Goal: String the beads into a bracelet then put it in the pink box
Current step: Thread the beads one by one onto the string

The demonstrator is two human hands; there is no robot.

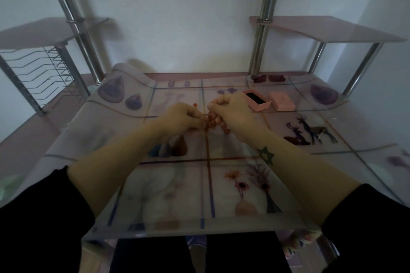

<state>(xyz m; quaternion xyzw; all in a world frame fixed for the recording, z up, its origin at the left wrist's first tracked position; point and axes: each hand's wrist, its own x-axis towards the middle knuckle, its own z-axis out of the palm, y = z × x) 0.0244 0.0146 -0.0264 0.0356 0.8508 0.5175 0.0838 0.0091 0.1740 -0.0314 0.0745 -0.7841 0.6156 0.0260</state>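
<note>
A strand of orange-red beads (211,121) hangs between my two hands over the middle of the table. My left hand (180,117) pinches one end, with a single bead (195,105) sticking up above its fingers. Closed around the other end is my right hand (230,109); several beads dangle below it. The open pink box (257,100), with its dark lining, sits just right of my right hand. Its pink lid (281,101) lies beside it, further right.
A patterned plastic mat (221,184) covers the table. Chrome poles (263,29) rise at the back left and right, carrying pink shelves (332,29). A wire rack (44,75) stands at the far left. The mat's front edge overhangs my lap.
</note>
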